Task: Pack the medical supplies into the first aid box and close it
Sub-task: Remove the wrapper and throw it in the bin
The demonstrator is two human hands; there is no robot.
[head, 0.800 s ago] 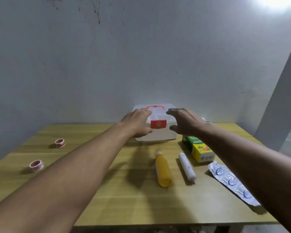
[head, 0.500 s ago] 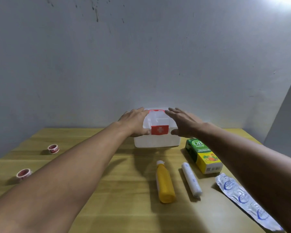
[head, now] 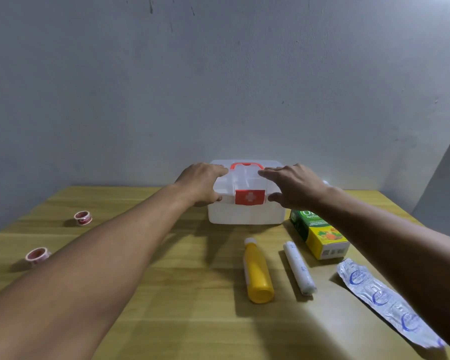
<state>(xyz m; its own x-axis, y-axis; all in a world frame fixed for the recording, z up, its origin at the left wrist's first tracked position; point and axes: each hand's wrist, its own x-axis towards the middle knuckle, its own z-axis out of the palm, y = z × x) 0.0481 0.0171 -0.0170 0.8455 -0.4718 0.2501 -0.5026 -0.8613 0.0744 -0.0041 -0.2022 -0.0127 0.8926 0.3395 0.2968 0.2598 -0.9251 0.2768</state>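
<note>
Both hands rest on the first aid box (head: 245, 213), one at each end of its lid. Left hand (head: 202, 183) curls over the lid's left corner, fingers on top and thumb pressed against the front edge, so it grips the box. Right hand (head: 294, 185) lies on the right side with its fingers spread flat across the lid and the thumb against the front edge beside the red latch (head: 250, 197); it looks more laid on than clamped. The lid is down, and a red handle (head: 246, 166) shows on top between the two hands.

The box is translucent white and stands at the far middle of the wooden table (head: 192, 320), close to the grey wall (head: 218, 87).

Just right of the box, nearly touching its front corner, lies a green and yellow carton (head: 320, 236). In front of the box lie a yellow bottle (head: 257, 275) with a white cap pointing toward the box, and just right of it a white rolled bandage (head: 299, 268), both lengthwise. Farther right and nearer the person than the box lies a silver blister strip (head: 385, 300) with blue print, partly under the right forearm.

Well left of the box sit two small red and white tape rolls, one farther back (head: 83, 218) and one nearer the table's left edge (head: 37, 255), beside the left forearm.
</note>
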